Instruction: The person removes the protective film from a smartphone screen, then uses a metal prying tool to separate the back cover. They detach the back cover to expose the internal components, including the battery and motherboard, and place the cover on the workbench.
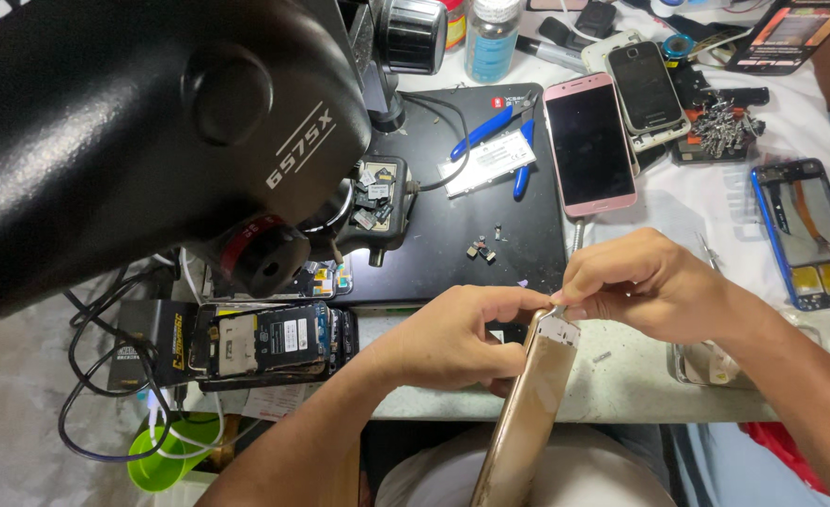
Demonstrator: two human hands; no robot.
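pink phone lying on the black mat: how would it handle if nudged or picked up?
The pink phone lies flat, screen up, on the black mat, so it would likely slide rather than roll or tip. It looks like a rigid slab. The glossy glass face suggests it is slippery and probably fragile if dropped.

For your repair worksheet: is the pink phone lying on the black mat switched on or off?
Its screen looks off: the pink phone lies face up on the black mat with a wholly dark, unlit screen. Powered down or merely asleep: cannot tell.
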